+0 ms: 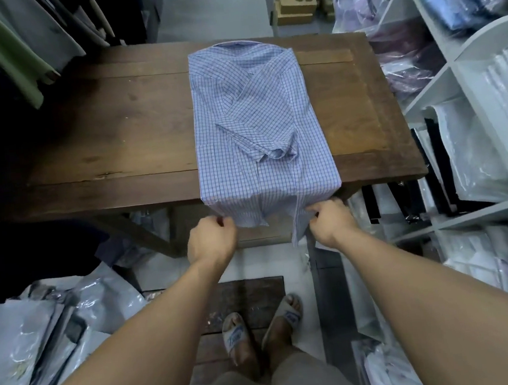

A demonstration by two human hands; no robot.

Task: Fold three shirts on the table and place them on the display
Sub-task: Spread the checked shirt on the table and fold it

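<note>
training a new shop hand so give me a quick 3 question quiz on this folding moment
1. True or false: the hem of the checked shirt hangs over the near edge of the wooden table.
2. The left hand and right hand grip the: A collar, B hem, C sleeve?
3. Which part of the shirt lies farthest from the person?
Key: 1 true; 2 B; 3 the collar.

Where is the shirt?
In the head view the shirt lies on the table, right of centre; left hand and right hand pinch its hem at the near edge.
</note>
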